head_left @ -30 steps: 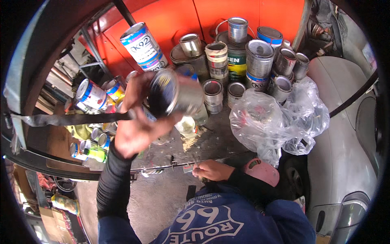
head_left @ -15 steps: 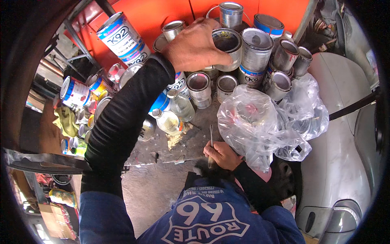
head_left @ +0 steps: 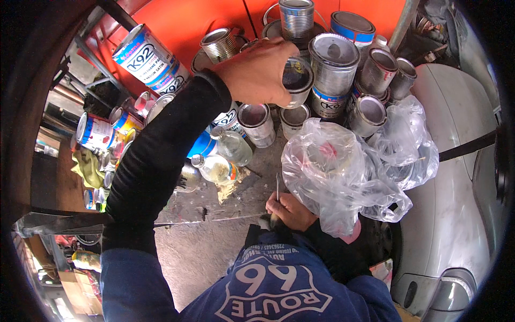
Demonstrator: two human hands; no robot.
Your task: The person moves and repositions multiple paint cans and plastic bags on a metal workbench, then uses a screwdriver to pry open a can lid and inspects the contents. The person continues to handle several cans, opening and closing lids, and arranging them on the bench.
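Note:
My left hand (head_left: 260,74) reaches over the workbench, its fingers and thumb closed around the rim and side of an open metal can (head_left: 300,75). Dark residue coats the can's inside. Right beside that can stands a taller silver can (head_left: 335,53) on a blue-labelled can (head_left: 328,104). Below it are two small open cans, one grey (head_left: 256,122) and one pale (head_left: 294,119). Close to the bench's front edge my right hand (head_left: 291,210) is closed on a screwdriver (head_left: 278,187), its thin metal shaft pointing up and away from me.
Crumpled clear plastic bags (head_left: 327,161) lie to the right of the screwdriver. Two clear bottles (head_left: 215,168) stand left of centre near a yellowish rag (head_left: 233,188). More paint cans (head_left: 142,56) crowd the left and back. A silver car panel (head_left: 445,161) borders the right side.
My left hand has brought the can slightly nearer to me, lower in the view. My right hand keeps its hold on the screwdriver. The whole view has shifted a little.

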